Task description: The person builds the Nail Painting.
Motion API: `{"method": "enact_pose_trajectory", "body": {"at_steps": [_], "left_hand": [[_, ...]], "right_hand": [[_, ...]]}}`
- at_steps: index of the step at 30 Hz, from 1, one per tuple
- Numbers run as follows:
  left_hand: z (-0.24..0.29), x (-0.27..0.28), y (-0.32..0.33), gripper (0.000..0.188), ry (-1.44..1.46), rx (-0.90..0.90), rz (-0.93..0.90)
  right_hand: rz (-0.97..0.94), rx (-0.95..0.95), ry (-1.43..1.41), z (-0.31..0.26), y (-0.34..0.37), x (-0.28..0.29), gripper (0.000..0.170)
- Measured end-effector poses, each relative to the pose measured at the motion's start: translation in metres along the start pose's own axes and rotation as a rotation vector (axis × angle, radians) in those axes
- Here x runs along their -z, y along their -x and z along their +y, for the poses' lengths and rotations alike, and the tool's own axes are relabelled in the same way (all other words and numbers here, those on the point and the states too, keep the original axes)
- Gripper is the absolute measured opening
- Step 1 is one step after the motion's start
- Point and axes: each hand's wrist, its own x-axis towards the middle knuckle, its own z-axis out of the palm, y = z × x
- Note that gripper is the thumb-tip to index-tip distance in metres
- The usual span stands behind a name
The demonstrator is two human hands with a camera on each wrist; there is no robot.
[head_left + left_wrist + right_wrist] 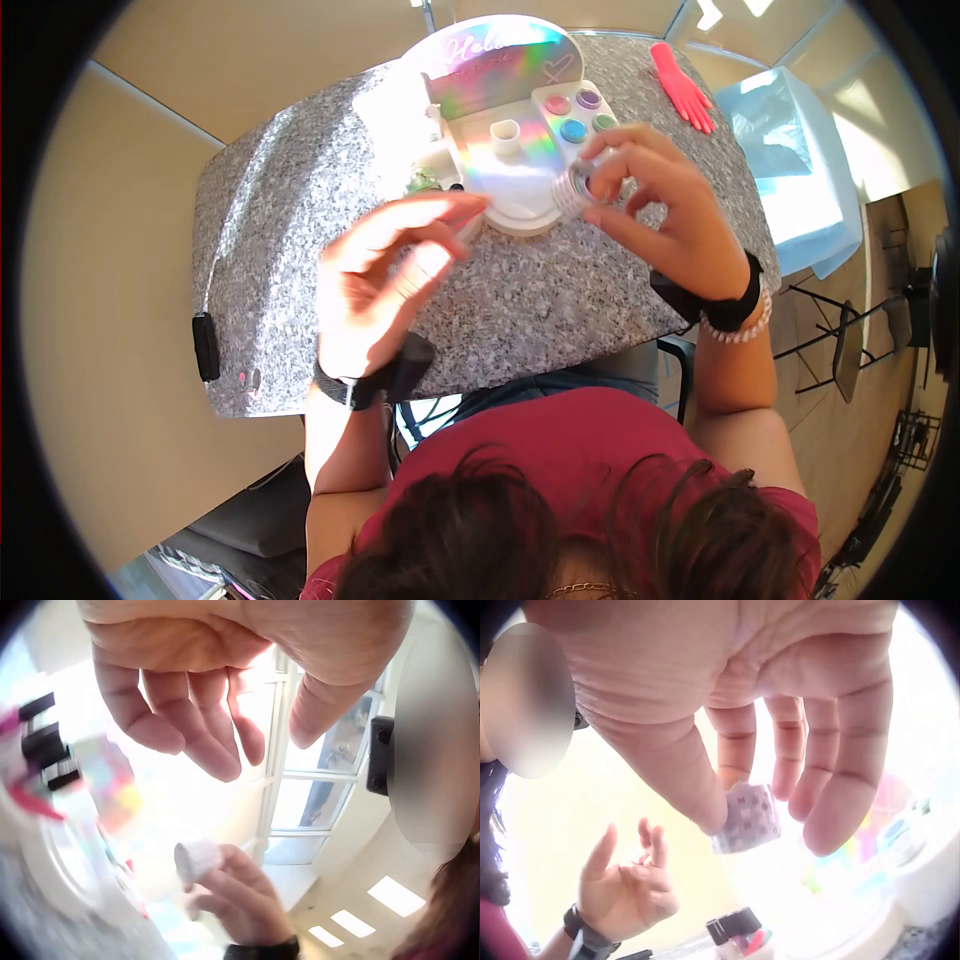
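Between the thumb and a finger of my right hand [670, 195] is a small pale cylinder [748, 819], dotted with little square marks. It looks like a short roll, with a round end [182, 862] showing in the left wrist view. My left hand [375, 280] hovers over the near left of the stand, fingers loosely bent, with nothing between fingers and thumb [330, 705]. Beyond both hands stands a white display stand [525, 222] with a shiny, iridescent backboard [500, 80] lettered "Hello". Pink, purple, blue and green round pots [573, 131] sit on its right side.
A small white cup [505, 131] is at the stand's middle, and black-capped bottles [43, 746] appear at its side. A pink hand-shaped piece [683, 90] lies at the back right of the speckled table [500, 320]. A black device [205, 346] sits at the left edge.
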Motion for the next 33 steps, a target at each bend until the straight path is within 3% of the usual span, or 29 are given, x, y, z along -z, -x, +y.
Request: {"method": "enact_pose_trajectory", "body": {"at_steps": [2, 4, 6, 7, 8, 12, 14, 15, 22, 25, 33], "left_hand": [[0.011, 0.022, -0.007, 0.025, -0.363, -0.02, 0.205], [0.005, 0.049, -0.018, 0.023, -0.63, -0.056, 0.252], [-0.008, 0.07, -0.026, 0.023, -0.691, -0.036, 0.199], [-0.015, 0.076, -0.03, 0.024, -0.751, -0.03, 0.169], [-0.021, 0.081, -0.032, 0.025, -0.783, 0.029, 0.127], [-0.041, 0.087, -0.035, 0.033, -0.767, 0.007, -0.057], [-0.053, 0.089, -0.035, 0.035, -0.777, -0.101, -0.09], [-0.057, 0.09, -0.033, 0.038, -0.805, -0.075, -0.109], [-0.061, 0.086, -0.035, 0.029, -0.765, 0.082, -0.081], [-0.066, 0.088, -0.033, 0.029, -0.77, 0.052, -0.039], [-0.059, 0.084, -0.034, 0.036, -0.857, 0.161, 0.034]], "right_hand": [[-0.046, 0.075, -0.124, -0.002, -0.025, -0.003, 0.015], [-0.076, 0.074, -0.122, 0.005, -0.05, -0.014, 0.015], [-0.089, 0.155, -0.055, 0.017, -0.074, -0.029, 0.021], [-0.139, 0.05, 0.005, 0.015, -0.084, -0.034, 0.027], [-0.137, 0.062, 0.004, 0.018, -0.093, -0.039, 0.027], [-0.171, 0.095, -0.02, 0.032, -0.111, -0.066, 0.023], [-0.181, 0.307, 0.002, 0.039, -0.12, -0.078, 0.018], [-0.191, 0.318, 0.071, 0.041, -0.118, -0.08, 0.014], [-0.29, 0.381, 0.103, 0.044, -0.13, -0.092, 0.016], [-0.265, 0.481, 0.106, 0.044, -0.133, -0.096, 0.018], [-0.298, 0.376, 0.202, 0.056, -0.133, -0.105, 0.018]]}}
